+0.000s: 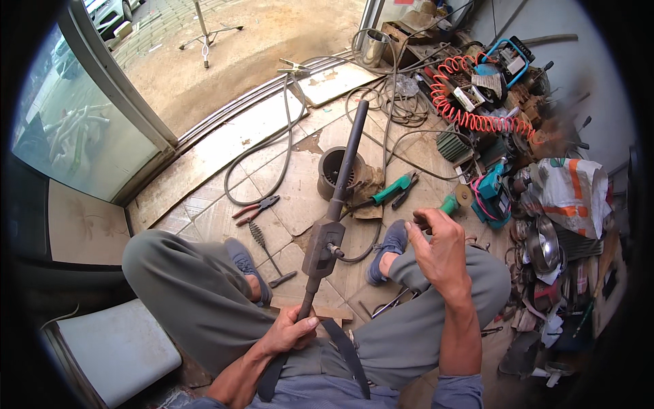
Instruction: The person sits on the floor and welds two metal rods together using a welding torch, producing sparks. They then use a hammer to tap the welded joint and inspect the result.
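Observation:
My left hand [289, 334] is closed round the lower handle of a dark metal tap wrench [320, 249]. The bar slants up and away between my knees, and its diamond-shaped middle carries a small side screw. My right hand [441, 253] is raised above my right knee, away from the wrench. Its thumb and fingers are drawn together, and whatever they may pinch is too small to make out. Beyond the wrench, a hollow round metal housing [332, 170] stands on the tiles, beside a green welding electrode holder [394, 189].
Red-handled pliers [255, 210] and a spring-handled chipping hammer [268, 253] lie left of the wrench. A cable [235, 180] loops over the floor. Tools, an orange coiled hose [470, 119] and a white sack [571, 198] crowd the right. A white-topped seat [116, 347] stands left.

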The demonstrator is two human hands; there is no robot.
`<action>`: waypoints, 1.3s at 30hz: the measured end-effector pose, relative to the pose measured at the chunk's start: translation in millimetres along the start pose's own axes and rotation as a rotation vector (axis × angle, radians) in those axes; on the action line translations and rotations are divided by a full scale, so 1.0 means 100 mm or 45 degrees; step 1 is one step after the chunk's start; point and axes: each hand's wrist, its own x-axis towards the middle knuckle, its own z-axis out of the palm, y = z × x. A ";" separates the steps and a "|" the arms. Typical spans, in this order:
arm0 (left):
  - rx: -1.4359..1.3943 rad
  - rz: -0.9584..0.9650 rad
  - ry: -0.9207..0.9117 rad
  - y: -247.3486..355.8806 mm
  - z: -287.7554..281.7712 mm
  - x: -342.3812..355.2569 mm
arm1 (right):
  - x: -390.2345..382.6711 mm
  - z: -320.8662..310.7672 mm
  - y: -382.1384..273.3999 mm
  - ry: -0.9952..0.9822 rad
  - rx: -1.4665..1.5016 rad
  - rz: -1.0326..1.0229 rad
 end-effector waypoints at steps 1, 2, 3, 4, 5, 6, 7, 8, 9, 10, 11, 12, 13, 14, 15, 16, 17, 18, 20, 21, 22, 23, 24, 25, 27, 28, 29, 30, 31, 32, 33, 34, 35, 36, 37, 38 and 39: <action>-0.104 0.005 -0.040 0.01 -0.01 -0.01 | 0.01 0.01 0.00 -0.005 -0.003 -0.002; -0.056 0.032 0.012 0.02 0.00 -0.01 | 0.01 0.01 0.00 -0.010 -0.011 -0.004; -0.008 0.059 0.066 0.02 0.03 -0.01 | 0.01 0.01 0.01 -0.016 -0.018 -0.007; 0.039 0.086 0.120 0.03 0.04 -0.01 | 0.01 0.02 0.00 -0.023 -0.021 -0.011; 0.131 0.128 0.184 0.02 0.03 0.01 | 0.02 0.03 0.00 -0.031 -0.027 -0.016; 0.223 0.170 0.250 0.01 0.01 0.02 | 0.03 0.04 -0.01 -0.039 -0.032 -0.021; 0.314 0.213 0.316 -0.01 0.00 0.04 | 0.03 0.05 -0.01 -0.035 -0.034 -0.022; 0.345 0.239 0.322 -0.02 -0.02 0.04 | 0.04 0.06 -0.01 -0.029 -0.033 -0.021; 0.375 0.266 0.328 -0.03 -0.03 0.04 | 0.04 0.08 -0.02 -0.024 -0.031 -0.020; 0.406 0.293 0.335 -0.03 -0.05 0.04 | 0.05 0.10 -0.03 -0.025 -0.030 -0.027; 0.368 0.274 0.301 -0.02 -0.05 0.03 | 0.06 0.10 -0.05 -0.025 -0.031 -0.031; 0.330 0.254 0.267 -0.01 -0.05 0.02 | 0.07 0.11 -0.06 -0.025 -0.032 -0.034; 0.292 0.234 0.234 0.01 -0.05 0.00 | 0.07 0.11 -0.07 -0.037 -0.045 -0.035; 0.245 0.177 0.207 0.04 -0.04 -0.02 | 0.08 0.11 -0.08 -0.049 -0.058 -0.037; 0.199 0.120 0.180 0.07 -0.02 -0.05 | 0.08 0.11 -0.08 -0.061 -0.070 -0.039; 0.153 0.062 0.153 0.09 -0.02 -0.07 | 0.10 0.14 -0.11 -0.058 0.070 0.058; 0.334 0.165 0.218 0.07 -0.01 -0.05 | 0.14 0.18 -0.17 -0.056 0.206 0.162; 0.512 0.265 0.276 0.03 -0.01 -0.02 | 0.18 0.18 -0.20 -0.050 0.336 0.269; 0.797 0.498 0.387 -0.03 -0.01 0.06 | 0.43 0.28 -0.10 -0.079 0.818 0.335; 0.905 0.516 0.435 -0.03 0.00 0.06 | 0.58 0.33 -0.12 -0.106 1.094 0.441; 1.009 0.538 0.470 -0.01 0.04 0.08 | 0.71 0.31 -0.17 -0.109 1.332 0.482; 1.120 0.563 0.523 0.00 0.06 0.09 | 0.84 0.33 -0.21 -0.103 1.560 0.495; 1.194 0.513 0.570 0.02 0.07 0.07 | 0.93 0.34 -0.29 -0.050 1.709 0.589; 1.288 0.553 0.595 0.02 0.07 0.07 | 0.99 0.32 -0.36 0.007 1.856 0.677; 1.474 0.635 0.642 -0.03 0.03 0.12 | 1.03 0.31 -0.16 0.010 1.982 0.706; 1.539 0.609 0.713 -0.05 0.03 0.14 | 1.04 0.34 -0.09 0.001 2.055 0.719; 1.601 0.623 0.794 -0.05 0.00 0.16 | 1.03 0.36 -0.11 0.041 2.042 0.755; 1.663 0.637 0.876 -0.03 -0.03 0.19 | 1.02 0.38 -0.15 0.080 2.027 0.792; 1.724 0.651 0.958 0.00 -0.04 0.21 | 1.01 0.40 -0.19 0.119 2.011 0.828; 1.766 0.617 1.011 0.03 -0.03 0.20 | 1.00 0.41 -0.23 0.139 1.966 0.841; 1.791 0.657 1.032 0.03 -0.04 0.20 | 0.98 0.41 -0.20 0.136 1.984 0.862; 1.816 0.698 1.054 0.02 -0.05 0.22 | 0.95 0.39 -0.15 0.133 2.001 0.884; 1.838 0.737 1.073 0.01 -0.06 0.23 | 0.93 0.38 -0.10 0.130 2.014 0.908; 1.855 0.744 1.090 0.01 -0.03 0.23 | 0.91 0.38 -0.08 0.177 2.010 0.932; 1.837 0.680 1.082 0.02 -0.02 0.25 | 0.90 0.37 -0.05 0.155 2.009 0.899; 1.818 0.616 1.074 0.02 -0.01 0.25 | 0.91 0.33 -0.05 0.133 2.008 0.866; 1.798 0.552 1.065 0.02 -0.01 0.25 | 0.91 0.31 -0.07 0.112 2.007 0.833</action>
